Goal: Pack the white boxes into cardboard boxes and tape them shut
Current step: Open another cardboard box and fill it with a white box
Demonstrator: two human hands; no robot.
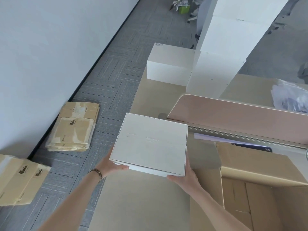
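Fingers of the left hand and right hand curl under opposite near corners of a white box, carrying it level above the surface, presumably for lowering into the open cardboard box just right.

An office is shown: grey carpet tiles, a desk with divider panel, chair castors glimpsed beyond.
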